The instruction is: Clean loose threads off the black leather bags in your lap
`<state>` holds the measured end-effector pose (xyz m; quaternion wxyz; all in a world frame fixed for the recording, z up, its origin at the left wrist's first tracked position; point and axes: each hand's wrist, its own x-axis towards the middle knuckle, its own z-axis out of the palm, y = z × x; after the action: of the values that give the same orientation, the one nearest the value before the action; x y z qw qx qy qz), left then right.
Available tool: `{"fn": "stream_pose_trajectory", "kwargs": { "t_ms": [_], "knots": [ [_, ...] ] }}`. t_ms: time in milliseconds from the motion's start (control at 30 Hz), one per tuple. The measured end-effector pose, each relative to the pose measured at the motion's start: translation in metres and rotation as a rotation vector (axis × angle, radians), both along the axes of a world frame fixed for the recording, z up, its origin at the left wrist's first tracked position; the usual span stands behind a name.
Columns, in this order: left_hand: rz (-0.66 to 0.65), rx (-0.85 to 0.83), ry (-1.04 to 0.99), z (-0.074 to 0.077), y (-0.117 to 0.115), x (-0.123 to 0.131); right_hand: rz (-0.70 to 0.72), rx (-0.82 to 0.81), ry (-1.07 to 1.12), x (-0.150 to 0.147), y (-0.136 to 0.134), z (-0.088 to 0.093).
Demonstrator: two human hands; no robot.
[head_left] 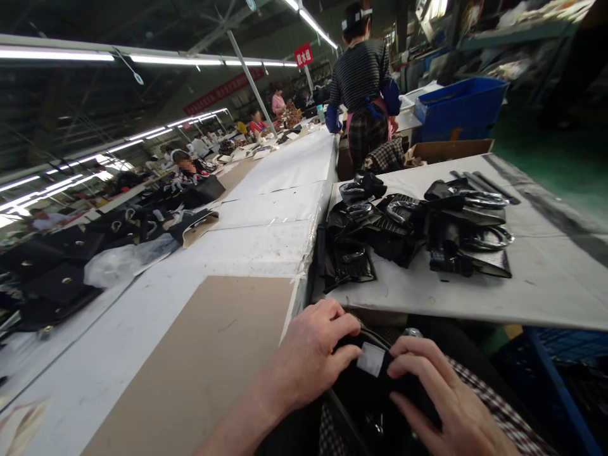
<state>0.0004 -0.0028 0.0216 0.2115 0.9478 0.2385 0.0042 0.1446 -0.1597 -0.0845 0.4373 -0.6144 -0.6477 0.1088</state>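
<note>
Piece, black (354,389), one: held low in front of the person, just off the near edge of the right-hand worktop (546,266). Small white label (371,359), one: on its upper part, between the hands.

Left hand (316,348): grasped the piece by its upper edge, thumb and fingers closed on it just beside the label. Right hand (441,392): grasped it from the other side, fingers curved at the label's right edge, thumb lower down.

Checked cloth (494,392): beneath and beside the right hand. Black items with shiny wrapped handles (403,218), several: heaped on the right-hand worktop. Tan board (209,342), one: flat on the long white worktop (270,221), left of the hands. Clear plastic (126,259): farther left, among black goods (61,253). Blue crate (546,386): lower right. Blue bin (463,111) and cardboard box (451,150): beyond, near a co-worker in a striped top (361,76).
</note>
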Motion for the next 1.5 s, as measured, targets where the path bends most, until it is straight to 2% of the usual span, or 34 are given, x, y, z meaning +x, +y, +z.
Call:
{"fn": "stream_pose_trajectory", "kwargs": {
  "t_ms": [167, 300, 433, 533, 600, 767, 933, 1267, 1500],
  "knots": [
    [-0.149, 0.036, 0.051, 0.001, 0.005, 0.005, 0.024, 0.004, -0.011, 0.003, -0.001, -0.005],
    [-0.119, -0.009, 0.037, 0.001, 0.005, 0.011, 0.012, 0.022, -0.006, 0.003, -0.002, -0.009],
    [-0.102, -0.078, -0.037, -0.003, 0.005, 0.016, -0.111, 0.053, 0.028, 0.002, 0.0, -0.01],
    [-0.167, -0.095, -0.102, -0.008, 0.007, 0.016, -0.213, 0.035, 0.103, 0.002, 0.002, -0.012],
    [-0.21, -0.089, -0.12, -0.013, 0.01, 0.016, -0.232, 0.005, 0.126, 0.003, 0.003, -0.015],
    [-0.232, -0.005, -0.151, -0.022, 0.013, 0.015, -0.18, -0.029, 0.108, 0.005, 0.006, -0.023],
    [-0.218, 0.073, -0.183, -0.029, 0.012, 0.016, -0.179, -0.005, 0.119, 0.007, 0.008, -0.022],
    [-0.166, 0.055, -0.208, -0.03, 0.006, 0.021, -0.217, -0.03, 0.237, 0.006, 0.011, -0.016],
    [-0.158, 0.017, -0.231, -0.029, 0.005, 0.02, -0.108, -0.066, 0.228, 0.007, 0.011, -0.01]
  ]
}}
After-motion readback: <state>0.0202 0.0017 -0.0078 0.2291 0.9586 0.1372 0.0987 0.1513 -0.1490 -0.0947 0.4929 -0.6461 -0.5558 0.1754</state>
